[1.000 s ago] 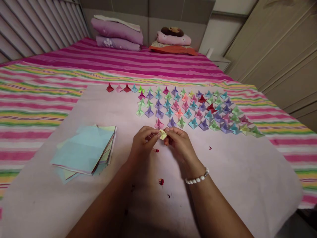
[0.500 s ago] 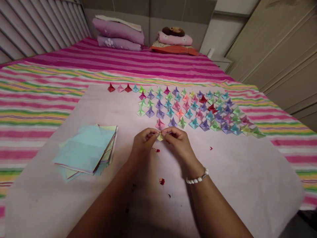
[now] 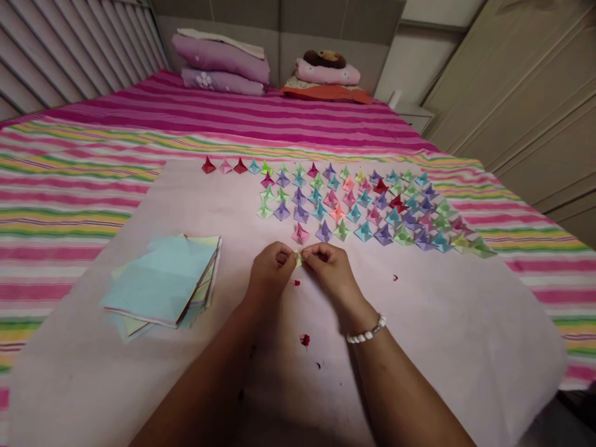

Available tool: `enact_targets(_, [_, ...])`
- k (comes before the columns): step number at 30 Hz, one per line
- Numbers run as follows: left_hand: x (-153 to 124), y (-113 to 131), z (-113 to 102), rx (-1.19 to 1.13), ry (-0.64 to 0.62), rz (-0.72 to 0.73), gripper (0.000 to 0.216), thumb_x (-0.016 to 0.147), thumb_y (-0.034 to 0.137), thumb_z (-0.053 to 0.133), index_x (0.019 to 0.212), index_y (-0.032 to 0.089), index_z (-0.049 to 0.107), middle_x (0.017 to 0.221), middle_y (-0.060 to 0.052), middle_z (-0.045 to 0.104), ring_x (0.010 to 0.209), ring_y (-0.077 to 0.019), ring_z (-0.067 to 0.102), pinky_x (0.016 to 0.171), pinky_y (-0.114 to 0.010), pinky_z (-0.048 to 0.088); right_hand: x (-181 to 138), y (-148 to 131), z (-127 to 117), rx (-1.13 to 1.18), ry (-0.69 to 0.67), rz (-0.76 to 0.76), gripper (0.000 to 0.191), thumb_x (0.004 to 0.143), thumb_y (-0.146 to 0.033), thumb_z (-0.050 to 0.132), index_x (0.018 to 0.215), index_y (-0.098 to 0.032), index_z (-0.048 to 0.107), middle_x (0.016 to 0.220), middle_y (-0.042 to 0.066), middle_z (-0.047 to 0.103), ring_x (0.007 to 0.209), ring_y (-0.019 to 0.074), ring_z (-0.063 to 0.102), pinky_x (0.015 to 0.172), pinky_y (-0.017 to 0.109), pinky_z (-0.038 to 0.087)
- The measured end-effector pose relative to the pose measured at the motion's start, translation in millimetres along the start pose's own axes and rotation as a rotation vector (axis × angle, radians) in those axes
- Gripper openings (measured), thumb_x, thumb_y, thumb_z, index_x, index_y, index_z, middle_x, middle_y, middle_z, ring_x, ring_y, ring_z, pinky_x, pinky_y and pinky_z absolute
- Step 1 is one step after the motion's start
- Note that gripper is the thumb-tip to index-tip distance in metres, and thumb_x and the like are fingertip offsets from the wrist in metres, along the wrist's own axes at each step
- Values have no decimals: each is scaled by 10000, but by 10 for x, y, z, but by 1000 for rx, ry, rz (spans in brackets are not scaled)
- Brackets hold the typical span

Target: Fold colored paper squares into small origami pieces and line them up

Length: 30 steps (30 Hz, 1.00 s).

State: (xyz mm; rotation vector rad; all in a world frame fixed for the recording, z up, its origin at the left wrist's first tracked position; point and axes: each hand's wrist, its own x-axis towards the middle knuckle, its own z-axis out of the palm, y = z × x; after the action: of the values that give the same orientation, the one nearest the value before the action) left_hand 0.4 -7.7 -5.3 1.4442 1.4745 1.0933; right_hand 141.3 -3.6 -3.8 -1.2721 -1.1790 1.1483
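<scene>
Between my fingertips is a small piece of folded yellow paper (image 3: 298, 259), mostly covered by the fingers. My left hand (image 3: 272, 270) pinches it from the left. On the other side my right hand (image 3: 328, 264), with a white beaded bracelet (image 3: 367, 335) at the wrist, pinches its right edge. Just beyond the fingers sits a pink folded paper piece (image 3: 300, 233). It belongs to several rows of small pointed origami pieces in many colours, among them a purple one (image 3: 325, 231) and a green one (image 3: 342, 230).
A stack of square paper sheets (image 3: 158, 279), light blue on top, lies at left on the pale board (image 3: 447, 335). Red marks (image 3: 305, 340) dot the board near my forearms. Striped bedding (image 3: 60, 230) surrounds it, with folded purple bedding (image 3: 221, 62) at the back.
My fingers have shifted slightly on the yellow paper, and it sits turned a little differently between them. The origami rows and paper stack stay as they were.
</scene>
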Motion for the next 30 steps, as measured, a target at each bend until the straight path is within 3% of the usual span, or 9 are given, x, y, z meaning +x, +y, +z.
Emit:
enact_targets(4, [17,-19,-27,93,26,62,61,743,227,579,791,189,582,652,18,560,561,-125,522,512,-228,395,19,53,-8,-13,25,19,100,616,-274,693,659,-183,694,632,20,682,577,156,580,581,285,453])
enact_targets(13, [23,-55,-33,265,27,339,230,743,55,455,800,188,633,898,-52,612,813,-168,582,718,-294,467,22,49,-25,-52,22,17,91,584,-201,608,611,-205,695,574,-10,644,543,142,529,534,266,405])
enact_targets(24, [2,-65,11,370,-22,255,230,765,113,517,865,191,709,976,-63,607,780,-152,603,658,-268,486,30,114,-27,-165,5,9,103,617,-213,584,644,-197,682,597,5,640,576,158,546,548,278,420])
enact_targets(30, [16,-38,-6,418,-62,237,209,802,133,526,839,177,727,986,-72,613,863,-175,617,751,-293,500,6,83,9,-282,32,-61,67,632,-211,602,641,-185,663,650,9,637,576,141,544,548,262,421])
